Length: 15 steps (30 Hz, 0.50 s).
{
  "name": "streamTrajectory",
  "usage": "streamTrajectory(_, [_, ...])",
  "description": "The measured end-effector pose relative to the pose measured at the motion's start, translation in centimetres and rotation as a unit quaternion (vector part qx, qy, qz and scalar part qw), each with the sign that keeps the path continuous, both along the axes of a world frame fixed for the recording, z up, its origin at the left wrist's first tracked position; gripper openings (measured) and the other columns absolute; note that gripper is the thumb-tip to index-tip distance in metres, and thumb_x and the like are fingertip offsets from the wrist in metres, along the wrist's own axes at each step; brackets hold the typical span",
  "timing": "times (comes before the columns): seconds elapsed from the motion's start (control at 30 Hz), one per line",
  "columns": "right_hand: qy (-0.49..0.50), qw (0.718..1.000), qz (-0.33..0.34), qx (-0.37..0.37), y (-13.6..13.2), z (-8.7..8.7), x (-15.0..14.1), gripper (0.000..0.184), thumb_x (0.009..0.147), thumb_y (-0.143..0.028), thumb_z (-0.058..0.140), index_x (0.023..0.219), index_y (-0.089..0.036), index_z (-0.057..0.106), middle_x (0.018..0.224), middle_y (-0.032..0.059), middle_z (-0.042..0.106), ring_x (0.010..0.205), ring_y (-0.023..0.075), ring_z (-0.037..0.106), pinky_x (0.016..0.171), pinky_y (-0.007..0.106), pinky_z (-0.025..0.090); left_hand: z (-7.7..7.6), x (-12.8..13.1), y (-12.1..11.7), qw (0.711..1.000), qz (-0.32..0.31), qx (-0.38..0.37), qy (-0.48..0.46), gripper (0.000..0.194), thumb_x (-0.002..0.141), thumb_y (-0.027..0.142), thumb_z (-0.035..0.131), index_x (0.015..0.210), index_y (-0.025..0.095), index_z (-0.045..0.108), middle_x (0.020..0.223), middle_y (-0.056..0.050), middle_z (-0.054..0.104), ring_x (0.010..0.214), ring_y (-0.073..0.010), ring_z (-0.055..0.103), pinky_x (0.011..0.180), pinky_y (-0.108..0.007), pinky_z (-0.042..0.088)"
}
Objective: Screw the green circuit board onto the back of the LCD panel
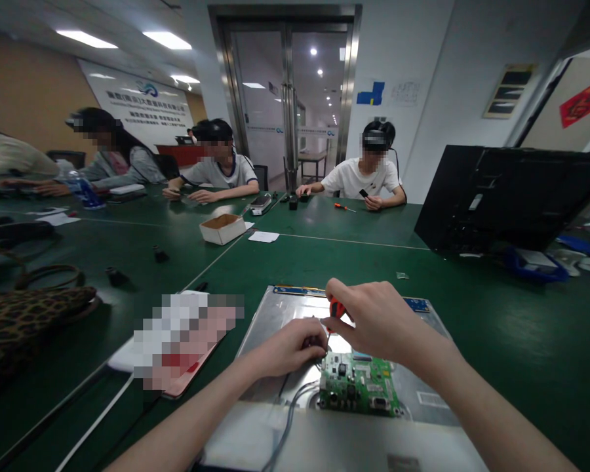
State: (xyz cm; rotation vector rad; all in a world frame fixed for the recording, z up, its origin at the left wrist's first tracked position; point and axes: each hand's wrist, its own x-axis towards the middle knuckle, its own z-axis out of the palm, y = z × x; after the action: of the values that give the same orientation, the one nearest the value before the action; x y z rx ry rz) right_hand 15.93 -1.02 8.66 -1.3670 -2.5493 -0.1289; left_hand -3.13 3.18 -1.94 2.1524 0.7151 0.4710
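A flat display panel (255, 347) with a bare metal back lies in front of me on the green table. On it sits a green circuit board (358, 383) with ports along its near edge, and a grey cable (291, 419) runs off its left side. My right hand (373, 321) is closed around the red and black handle of a screwdriver (336, 308), whose shaft points down at the board's upper left corner. My left hand (295, 347) is closed beside the screwdriver's tip, fingers curled; what they pinch, if anything, is hidden.
A pink phone (196, 367) and white papers lie to the left, near a leopard-print bag (34, 328). An open cardboard box (223, 229) stands farther back. A black monitor (501, 196) rises at the right. Several people sit across the table; an orange screwdriver (341, 206) lies near one.
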Motion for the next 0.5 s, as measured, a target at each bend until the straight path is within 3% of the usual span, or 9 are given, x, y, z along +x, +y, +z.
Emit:
streamTrajectory(0.1, [0.006, 1.000, -0.001, 0.008, 0.02, -0.09, 0.06, 0.017, 0.085, -0.033, 0.057, 0.093, -0.019, 0.051, 0.075, 0.0029, 0.068, 0.060, 0.0166, 0.058, 0.050, 0.028, 0.017, -0.27, -0.01, 0.07, 1.000, -0.002, -0.013, -0.006, 0.010, 0.084, 0.009, 0.055, 0.090, 0.016, 0.059, 0.083, -0.001, 0.060, 0.073, -0.0155, 0.055, 0.066, -0.026, 0.042])
streamTrajectory(0.23, [0.070, 0.995, 0.057, -0.030, 0.04, -0.22, 0.28, 0.023, 0.083, -0.023, 0.054, 0.104, -0.018, 0.048, 0.095, 0.0055, 0.067, 0.070, 0.0166, 0.061, 0.053, 0.027, 0.025, -0.78, -0.10, 0.40, 1.000, -0.001, -0.002, -0.004, 0.009, 0.084, 0.011, 0.057, 0.091, 0.015, 0.060, 0.086, -0.003, 0.061, 0.078, -0.0173, 0.056, 0.070, -0.028, 0.044])
streamTrajectory(0.5, [0.049, 0.998, 0.028, -0.015, 0.41, -0.37, 0.23, 0.016, 0.083, -0.021, 0.055, 0.098, -0.019, 0.050, 0.084, 0.0014, 0.068, 0.065, 0.0154, 0.059, 0.052, 0.026, 0.023, -0.25, 0.04, 0.25, 1.000, 0.002, -0.018, 0.011, 0.005, 0.085, 0.013, 0.056, 0.086, 0.016, 0.060, 0.081, -0.001, 0.060, 0.073, -0.0155, 0.055, 0.066, -0.025, 0.042])
